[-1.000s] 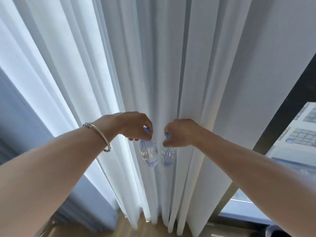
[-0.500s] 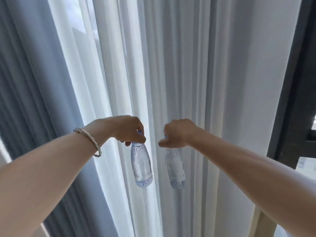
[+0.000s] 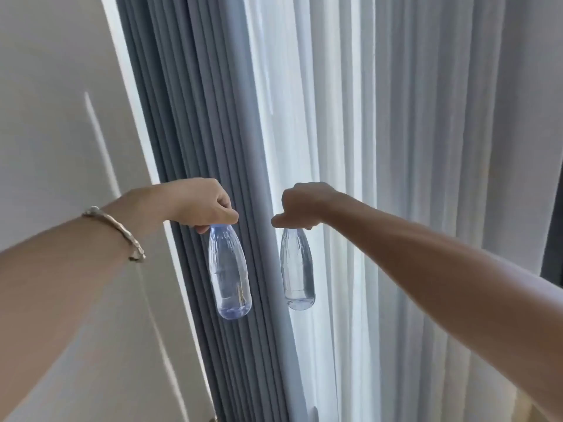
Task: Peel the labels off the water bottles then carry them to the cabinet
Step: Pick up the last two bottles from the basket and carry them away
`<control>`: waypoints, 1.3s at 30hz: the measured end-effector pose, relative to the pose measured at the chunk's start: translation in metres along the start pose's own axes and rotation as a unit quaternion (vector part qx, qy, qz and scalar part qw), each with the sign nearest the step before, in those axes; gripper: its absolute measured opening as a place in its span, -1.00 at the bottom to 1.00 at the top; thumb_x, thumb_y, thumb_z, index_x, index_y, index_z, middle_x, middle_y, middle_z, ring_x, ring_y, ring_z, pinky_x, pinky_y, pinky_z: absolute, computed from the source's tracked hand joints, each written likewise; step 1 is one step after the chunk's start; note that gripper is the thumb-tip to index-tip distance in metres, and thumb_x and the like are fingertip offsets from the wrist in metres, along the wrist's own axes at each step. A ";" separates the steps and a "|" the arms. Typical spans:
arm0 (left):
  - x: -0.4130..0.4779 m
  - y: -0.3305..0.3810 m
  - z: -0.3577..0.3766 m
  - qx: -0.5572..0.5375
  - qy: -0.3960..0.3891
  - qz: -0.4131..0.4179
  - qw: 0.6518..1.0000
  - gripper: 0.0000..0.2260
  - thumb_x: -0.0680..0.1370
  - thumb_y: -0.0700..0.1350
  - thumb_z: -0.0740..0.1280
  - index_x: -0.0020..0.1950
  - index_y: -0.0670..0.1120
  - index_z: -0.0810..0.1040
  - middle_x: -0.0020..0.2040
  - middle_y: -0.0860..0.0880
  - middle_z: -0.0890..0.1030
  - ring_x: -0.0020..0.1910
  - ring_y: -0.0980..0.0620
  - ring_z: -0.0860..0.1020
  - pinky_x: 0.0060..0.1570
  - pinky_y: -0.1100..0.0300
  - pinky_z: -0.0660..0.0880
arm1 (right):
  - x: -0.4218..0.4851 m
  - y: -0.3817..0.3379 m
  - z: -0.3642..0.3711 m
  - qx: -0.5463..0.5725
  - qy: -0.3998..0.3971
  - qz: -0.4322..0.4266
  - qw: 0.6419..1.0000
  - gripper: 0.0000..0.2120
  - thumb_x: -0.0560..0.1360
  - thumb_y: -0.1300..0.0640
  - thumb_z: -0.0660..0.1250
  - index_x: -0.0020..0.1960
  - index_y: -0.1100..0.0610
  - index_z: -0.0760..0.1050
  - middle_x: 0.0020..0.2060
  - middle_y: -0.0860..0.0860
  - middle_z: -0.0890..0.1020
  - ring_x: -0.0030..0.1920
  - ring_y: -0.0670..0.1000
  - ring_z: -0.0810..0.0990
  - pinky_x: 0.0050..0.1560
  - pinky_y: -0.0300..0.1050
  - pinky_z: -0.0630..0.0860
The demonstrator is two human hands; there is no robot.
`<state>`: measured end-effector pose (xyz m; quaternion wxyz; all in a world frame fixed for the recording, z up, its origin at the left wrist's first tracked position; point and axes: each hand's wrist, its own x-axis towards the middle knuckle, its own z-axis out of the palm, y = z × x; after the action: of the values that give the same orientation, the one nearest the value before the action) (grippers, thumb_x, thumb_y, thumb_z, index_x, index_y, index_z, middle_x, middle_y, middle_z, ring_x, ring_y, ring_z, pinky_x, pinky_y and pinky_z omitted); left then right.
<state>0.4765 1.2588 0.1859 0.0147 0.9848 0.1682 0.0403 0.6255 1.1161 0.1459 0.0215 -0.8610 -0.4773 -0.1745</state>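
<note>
wall (image 3: 61, 117) now in view, bottles (image 3: 230, 272) still held

a pale wall (image 3: 54, 117) at left, grey pleated curtain (image 3: 189, 117) beside it, then sheer white curtains (image 3: 396, 117) glowing with daylight.

You have two clear plastic water bottles hanging neck-up, side by side and apart. The left bottle (image 3: 229, 271) has a blue tint, bare ribbed sides and no label, tilted slightly. The right bottle (image 3: 297, 266) is equally bare and paler. Their caps are hidden.
</note>
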 end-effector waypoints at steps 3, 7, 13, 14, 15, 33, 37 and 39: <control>-0.068 -0.058 -0.004 -0.014 0.025 -0.054 0.998 -0.75 0.38 0.05 0.23 -0.42 -0.07 0.42 -0.55 0.06 0.52 -0.58 0.12 0.29 -0.45 0.25 0.28 | 0.008 -0.078 -0.014 0.007 -0.037 -0.040 0.999 -0.65 0.41 -0.06 0.16 -0.48 0.08 0.41 -0.57 -0.05 0.53 -0.49 -0.06 0.49 -0.40 -0.23 0.32; -0.148 -0.129 -0.008 -0.008 0.082 -0.131 0.988 -0.72 0.41 -0.01 0.23 -0.47 -0.07 0.34 -0.59 0.04 0.47 -0.56 0.04 0.29 -0.47 0.26 0.22 | 0.024 -0.184 -0.023 0.020 -0.055 -0.106 0.993 -0.65 0.45 -0.07 0.16 -0.42 0.08 0.47 -0.55 -0.05 0.54 -0.50 -0.06 0.50 -0.42 -0.22 0.32; -0.275 -0.240 0.013 0.017 0.129 -0.277 0.952 -0.67 0.48 0.05 0.26 -0.41 -0.11 0.39 -0.47 -0.05 0.45 -0.45 -0.05 0.39 -0.43 0.20 0.24 | 0.059 -0.368 -0.010 0.040 -0.031 -0.243 0.969 -0.63 0.48 -0.07 0.18 -0.39 0.14 0.44 -0.50 -0.02 0.54 -0.36 0.02 0.55 -0.26 -0.14 0.40; -0.295 -0.258 0.017 0.027 0.135 -0.305 0.942 -0.66 0.49 0.06 0.26 -0.40 -0.10 0.35 -0.44 -0.05 0.41 -0.43 -0.06 0.37 -0.42 0.18 0.21 | 0.063 -0.401 -0.005 0.046 -0.026 -0.263 0.963 -0.62 0.47 -0.07 0.18 -0.39 0.15 0.43 -0.49 -0.02 0.54 -0.38 0.01 0.53 -0.27 -0.14 0.39; -0.315 -0.277 0.020 0.043 0.141 -0.334 0.931 -0.65 0.50 0.07 0.25 -0.40 -0.10 0.32 -0.41 -0.05 0.38 -0.42 -0.05 0.34 -0.42 0.18 0.19 | 0.066 -0.434 -0.001 0.055 -0.025 -0.284 0.957 -0.63 0.47 -0.07 0.19 -0.39 0.15 0.43 -0.48 -0.01 0.54 -0.40 -0.01 0.51 -0.30 -0.15 0.36; -0.597 -0.591 0.070 0.045 0.010 -0.644 0.764 -0.77 0.56 0.12 0.22 -0.01 -0.02 0.50 -0.14 0.02 0.50 -0.11 -0.03 0.51 -0.27 0.18 0.35 | 0.092 -0.958 0.018 0.131 -0.090 -0.631 0.759 -0.74 0.44 -0.01 0.21 -0.33 0.13 0.46 -0.44 0.00 0.52 -0.44 0.01 0.45 -0.42 -0.21 0.25; -0.647 -0.629 0.073 0.046 -0.023 -0.673 0.738 -0.78 0.58 0.12 0.17 -0.03 0.00 0.48 -0.19 0.03 0.47 -0.14 -0.02 0.51 -0.25 0.16 0.38 | 0.088 -1.032 0.019 0.122 -0.090 -0.653 0.742 -0.72 0.46 -0.01 0.20 -0.34 0.14 0.42 -0.44 0.01 0.49 -0.46 0.01 0.42 -0.42 -0.21 0.26; -0.670 -0.646 0.078 0.047 -0.046 -0.683 0.727 -0.82 0.56 0.11 0.16 -0.12 0.04 0.44 -0.20 0.04 0.44 -0.17 0.00 0.48 -0.25 0.15 0.36 | 0.082 -1.063 0.018 0.113 -0.098 -0.666 0.731 -0.71 0.46 -0.01 0.20 -0.36 0.13 0.40 -0.45 0.01 0.48 -0.47 0.01 0.41 -0.41 -0.22 0.27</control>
<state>-0.3598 1.6436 0.0310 -0.0002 0.6037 0.7964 -0.0344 -0.2115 1.7642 0.0176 -0.0496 -0.3263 -0.9440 -0.0032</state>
